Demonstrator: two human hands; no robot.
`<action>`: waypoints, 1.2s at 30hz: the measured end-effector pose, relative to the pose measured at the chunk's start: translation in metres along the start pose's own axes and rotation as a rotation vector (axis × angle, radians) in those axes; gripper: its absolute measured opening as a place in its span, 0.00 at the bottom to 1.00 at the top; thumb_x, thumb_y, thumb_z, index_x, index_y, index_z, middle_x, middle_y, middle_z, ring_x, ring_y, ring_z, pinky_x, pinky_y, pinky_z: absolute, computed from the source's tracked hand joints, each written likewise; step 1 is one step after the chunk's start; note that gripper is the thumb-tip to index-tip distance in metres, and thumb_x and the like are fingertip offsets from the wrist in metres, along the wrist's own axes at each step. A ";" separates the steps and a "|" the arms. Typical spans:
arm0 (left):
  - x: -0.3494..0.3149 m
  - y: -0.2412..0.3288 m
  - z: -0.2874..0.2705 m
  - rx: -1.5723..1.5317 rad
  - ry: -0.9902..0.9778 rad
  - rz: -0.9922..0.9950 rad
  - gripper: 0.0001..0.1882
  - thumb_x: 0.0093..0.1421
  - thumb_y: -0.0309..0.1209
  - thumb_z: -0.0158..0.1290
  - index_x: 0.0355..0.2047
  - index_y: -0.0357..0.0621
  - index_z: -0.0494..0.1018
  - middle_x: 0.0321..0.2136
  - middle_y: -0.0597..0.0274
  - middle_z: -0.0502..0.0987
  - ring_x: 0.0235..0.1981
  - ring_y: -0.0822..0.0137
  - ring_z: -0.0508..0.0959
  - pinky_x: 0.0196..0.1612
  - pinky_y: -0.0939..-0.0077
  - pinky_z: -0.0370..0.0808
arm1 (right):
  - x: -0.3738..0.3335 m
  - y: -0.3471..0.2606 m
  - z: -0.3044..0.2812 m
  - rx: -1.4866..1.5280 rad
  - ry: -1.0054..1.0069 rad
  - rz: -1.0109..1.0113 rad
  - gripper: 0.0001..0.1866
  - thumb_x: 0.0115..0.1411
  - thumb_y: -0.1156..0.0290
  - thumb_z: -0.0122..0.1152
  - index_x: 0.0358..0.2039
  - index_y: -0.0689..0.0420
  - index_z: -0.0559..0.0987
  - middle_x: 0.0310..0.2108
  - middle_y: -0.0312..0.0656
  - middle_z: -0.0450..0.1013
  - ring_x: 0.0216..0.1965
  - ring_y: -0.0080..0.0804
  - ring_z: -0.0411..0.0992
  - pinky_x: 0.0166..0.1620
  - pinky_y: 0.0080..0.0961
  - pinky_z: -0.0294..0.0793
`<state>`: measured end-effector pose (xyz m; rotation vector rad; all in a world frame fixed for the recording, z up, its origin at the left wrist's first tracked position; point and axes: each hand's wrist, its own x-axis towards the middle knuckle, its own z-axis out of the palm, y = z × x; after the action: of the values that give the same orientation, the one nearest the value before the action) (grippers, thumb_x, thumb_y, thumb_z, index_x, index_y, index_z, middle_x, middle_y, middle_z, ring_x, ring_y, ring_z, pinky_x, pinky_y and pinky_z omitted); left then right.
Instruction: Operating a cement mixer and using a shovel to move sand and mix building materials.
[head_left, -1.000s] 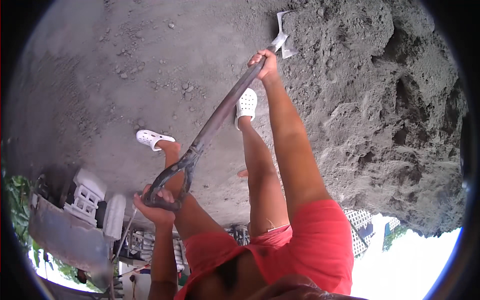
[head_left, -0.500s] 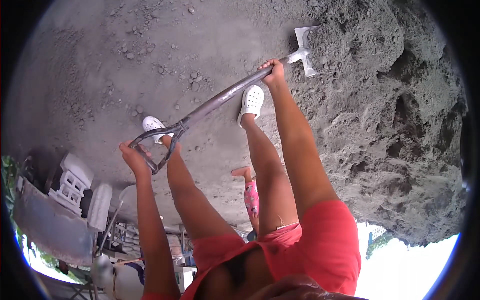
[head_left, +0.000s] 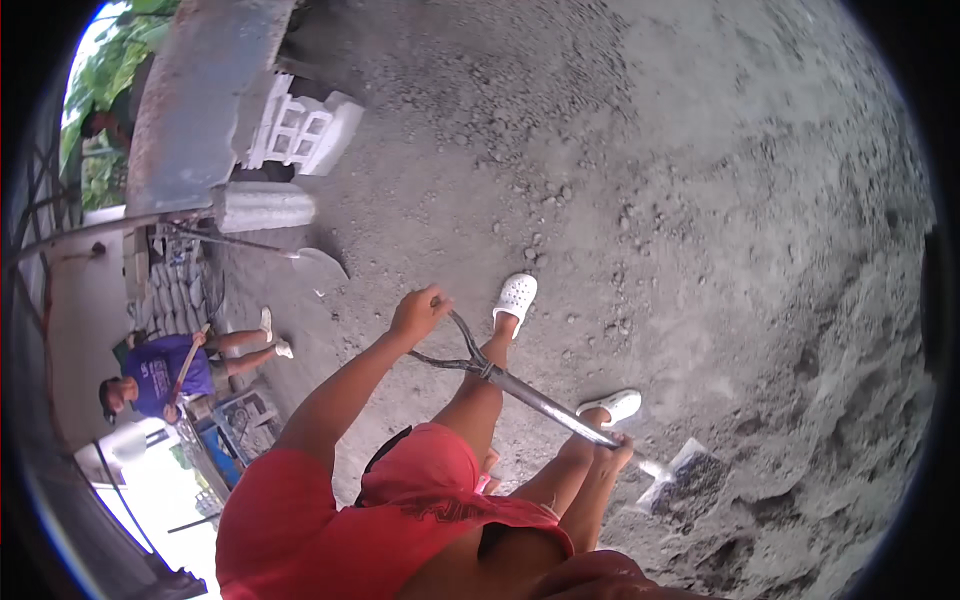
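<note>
You stand outdoors on a grey, gritty ground of sand and gravel (head_left: pixel 620 150), which rises into a loose heap at your right. Your long metal-shafted shovel (head_left: pixel 540 400) lies slantwise across your legs, grip end up-left, blade (head_left: pixel 680 478) down-right in the sand. Your left hand (head_left: pixel 418 312) is closed on the D-shaped grip; your right hand (head_left: pixel 612 452) is wrapped round the shaft just above the blade.

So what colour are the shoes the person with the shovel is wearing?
White, perforated clogs, clearest in the head view.
</note>
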<state>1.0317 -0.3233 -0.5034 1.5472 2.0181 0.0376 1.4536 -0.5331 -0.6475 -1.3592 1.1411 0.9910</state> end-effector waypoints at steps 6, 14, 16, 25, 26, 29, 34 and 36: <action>-0.076 -0.159 -0.133 -0.227 0.170 -0.252 0.15 0.54 0.41 0.50 0.26 0.41 0.67 0.15 0.55 0.70 0.18 0.59 0.71 0.23 0.67 0.66 | -0.215 0.124 0.069 -0.504 -0.101 -0.386 0.08 0.51 0.66 0.49 0.22 0.54 0.63 0.20 0.36 0.60 0.26 0.29 0.60 0.33 0.28 0.62; -0.205 -0.229 -0.178 -1.099 0.508 -0.753 0.14 0.59 0.41 0.42 0.26 0.43 0.68 0.13 0.64 0.65 0.11 0.71 0.67 0.13 0.74 0.67 | -0.461 0.234 0.239 -0.604 -0.805 -0.346 0.10 0.49 0.69 0.60 0.23 0.58 0.68 0.21 0.36 0.62 0.23 0.27 0.62 0.28 0.24 0.66; -0.220 -0.218 -0.181 -1.327 0.694 -0.789 0.15 0.59 0.42 0.40 0.26 0.44 0.67 0.12 0.64 0.63 0.10 0.69 0.67 0.12 0.74 0.67 | -0.547 0.298 0.282 -0.716 -0.970 -0.445 0.13 0.47 0.74 0.62 0.29 0.58 0.66 0.24 0.37 0.65 0.25 0.27 0.65 0.28 0.23 0.68; -0.185 -0.150 -0.210 -2.183 0.463 -0.718 0.28 0.58 0.58 0.30 0.27 0.46 0.64 0.11 0.63 0.63 0.13 0.66 0.68 0.18 0.70 0.69 | -0.792 0.611 0.330 -1.262 -1.639 -1.112 0.17 0.44 0.73 0.61 0.34 0.60 0.66 0.24 0.39 0.67 0.26 0.25 0.66 0.26 0.28 0.65; -0.191 -0.160 -0.201 -2.180 0.473 -0.720 0.28 0.58 0.58 0.30 0.27 0.46 0.64 0.11 0.63 0.63 0.13 0.66 0.68 0.18 0.70 0.69 | -0.791 0.623 0.326 -1.294 -1.629 -1.144 0.17 0.44 0.74 0.61 0.34 0.61 0.66 0.24 0.39 0.67 0.25 0.26 0.66 0.25 0.28 0.65; -0.234 -0.201 -0.186 -2.123 0.599 -0.820 0.33 0.58 0.61 0.24 0.33 0.45 0.67 0.16 0.64 0.65 0.19 0.66 0.69 0.24 0.71 0.70 | -0.745 0.617 0.319 -1.244 -1.770 -0.645 0.16 0.45 0.75 0.61 0.33 0.61 0.67 0.24 0.41 0.68 0.24 0.28 0.67 0.26 0.27 0.66; -0.318 -0.226 -0.157 -2.117 0.973 -1.194 0.38 0.52 0.66 0.24 0.27 0.42 0.66 0.13 0.60 0.63 0.13 0.61 0.63 0.18 0.66 0.63 | -0.618 0.490 0.295 -1.188 -1.411 -0.011 0.12 0.43 0.79 0.58 0.29 0.60 0.66 0.21 0.40 0.66 0.20 0.32 0.66 0.25 0.30 0.68; -0.334 -0.227 -0.160 -2.021 0.943 -1.060 0.38 0.52 0.64 0.25 0.23 0.40 0.68 0.13 0.60 0.64 0.13 0.62 0.63 0.18 0.69 0.64 | -0.542 0.434 0.297 -1.101 -1.122 -0.023 0.09 0.44 0.78 0.57 0.26 0.59 0.67 0.20 0.39 0.64 0.20 0.32 0.65 0.25 0.29 0.67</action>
<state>0.8094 -0.6432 -0.3105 -0.9348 1.5589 1.8259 0.9294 -0.1755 -0.2382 -1.1956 -0.3649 2.1158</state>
